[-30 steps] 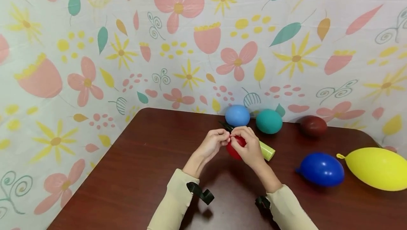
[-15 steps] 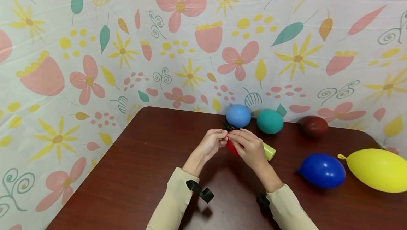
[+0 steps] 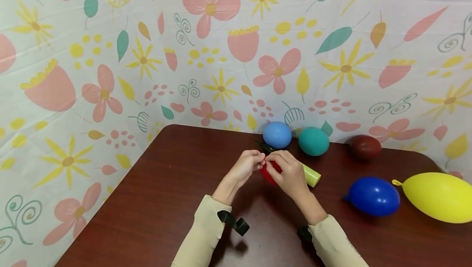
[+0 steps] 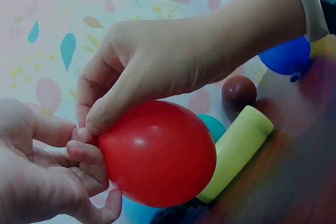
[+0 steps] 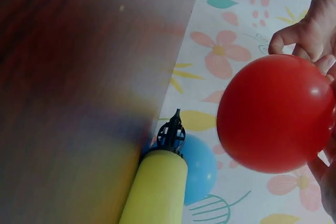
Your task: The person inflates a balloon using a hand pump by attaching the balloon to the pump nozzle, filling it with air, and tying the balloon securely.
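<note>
A round, inflated red balloon is held off the table between both hands, its neck mostly hidden behind fingers. My left hand pinches the neck from the left, with one finger touching the balloon's underside in the left wrist view. From the other side, my right hand pinches at the same neck with thumb and fingertips, which meet the left fingertips. The hands cover part of the red balloon in the head view. Just behind the right hand lies a yellow-green balloon pump with a black nozzle.
Along the back edge of the brown table sit a light blue balloon, a teal balloon and a dark red-brown balloon. A dark blue balloon and a long yellow balloon lie at right. Flowered cloth hangs behind.
My right fingers closed in over the balloon's neck half a second ago, then drew slightly apart, uncovering more red. The left hand stays at the neck almost still.
</note>
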`<state>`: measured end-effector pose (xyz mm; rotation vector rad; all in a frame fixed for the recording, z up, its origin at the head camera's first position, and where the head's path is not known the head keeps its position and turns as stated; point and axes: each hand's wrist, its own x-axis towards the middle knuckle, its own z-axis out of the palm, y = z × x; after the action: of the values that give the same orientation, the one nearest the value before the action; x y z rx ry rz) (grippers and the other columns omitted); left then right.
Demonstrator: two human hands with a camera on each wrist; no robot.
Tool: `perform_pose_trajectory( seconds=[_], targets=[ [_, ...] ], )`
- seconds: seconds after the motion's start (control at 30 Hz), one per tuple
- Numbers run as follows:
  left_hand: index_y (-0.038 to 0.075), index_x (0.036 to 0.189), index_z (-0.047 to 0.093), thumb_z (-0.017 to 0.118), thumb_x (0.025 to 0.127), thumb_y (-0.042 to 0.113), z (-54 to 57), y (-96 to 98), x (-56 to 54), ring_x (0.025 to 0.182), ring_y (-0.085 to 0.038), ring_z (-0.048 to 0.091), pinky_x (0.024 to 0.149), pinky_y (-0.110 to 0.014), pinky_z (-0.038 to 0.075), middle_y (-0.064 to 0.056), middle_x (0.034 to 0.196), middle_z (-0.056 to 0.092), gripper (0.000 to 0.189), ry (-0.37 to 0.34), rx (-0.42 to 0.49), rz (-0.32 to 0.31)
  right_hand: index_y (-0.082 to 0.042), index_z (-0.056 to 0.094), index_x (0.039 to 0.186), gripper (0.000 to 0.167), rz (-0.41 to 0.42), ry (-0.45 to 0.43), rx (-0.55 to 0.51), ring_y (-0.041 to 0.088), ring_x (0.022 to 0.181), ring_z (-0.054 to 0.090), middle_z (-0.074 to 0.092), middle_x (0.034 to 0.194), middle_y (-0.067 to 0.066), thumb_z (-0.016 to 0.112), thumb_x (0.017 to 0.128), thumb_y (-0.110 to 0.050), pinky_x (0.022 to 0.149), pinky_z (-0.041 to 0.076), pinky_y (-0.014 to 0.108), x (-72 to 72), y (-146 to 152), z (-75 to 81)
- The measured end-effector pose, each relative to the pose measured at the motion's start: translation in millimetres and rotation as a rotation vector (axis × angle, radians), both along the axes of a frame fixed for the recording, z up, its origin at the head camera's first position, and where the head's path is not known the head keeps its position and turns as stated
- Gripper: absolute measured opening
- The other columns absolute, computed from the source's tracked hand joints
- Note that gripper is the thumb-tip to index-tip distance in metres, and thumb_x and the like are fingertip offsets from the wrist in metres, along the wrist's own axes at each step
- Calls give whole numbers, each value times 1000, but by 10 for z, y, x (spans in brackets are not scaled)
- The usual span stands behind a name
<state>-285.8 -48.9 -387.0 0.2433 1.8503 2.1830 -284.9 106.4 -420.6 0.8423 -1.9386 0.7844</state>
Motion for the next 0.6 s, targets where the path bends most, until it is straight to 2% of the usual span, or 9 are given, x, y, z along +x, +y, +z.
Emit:
perform_pose_trajectory(
  seconds=[0.1,0.2,0.33,0.47,0.6],
  targets=[
    [8,74,51,45,98,3,20,-5,14,67,-7,46,70,-18,41,3,67,49,25,13,-10,0,-3,72,86,21,9,-45,-35,20,83,66,71,87,7,81,70,4,71,58,35,3,7,-9],
    [8,74,51,44,98,3,16,4,40,68,-7,47,70,-17,42,3,68,49,25,10,-17,10,-2,73,87,19,-2,-48,-24,21,83,66,72,87,9,81,71,3,72,58,37,30,11,-16],
    [7,76,51,44,99,3,2,14,50,70,-8,48,70,-17,42,3,70,50,24,2,-17,27,-2,73,87,17,-44,16,36,24,81,68,72,87,11,80,71,0,69,58,39,51,8,10],
    [6,77,50,44,99,4,-5,31,50,71,-8,47,70,-17,41,3,71,50,23,19,-59,30,-3,73,86,15,-106,60,96,25,79,68,72,85,10,79,72,-5,64,58,39,60,9,39],
    [5,78,51,44,100,4,0,53,41,70,-8,47,69,-17,40,3,71,50,23,33,-95,24,-3,72,83,12,-145,93,113,25,76,68,71,83,9,76,73,-8,61,57,37,51,-1,59]
  ],
)
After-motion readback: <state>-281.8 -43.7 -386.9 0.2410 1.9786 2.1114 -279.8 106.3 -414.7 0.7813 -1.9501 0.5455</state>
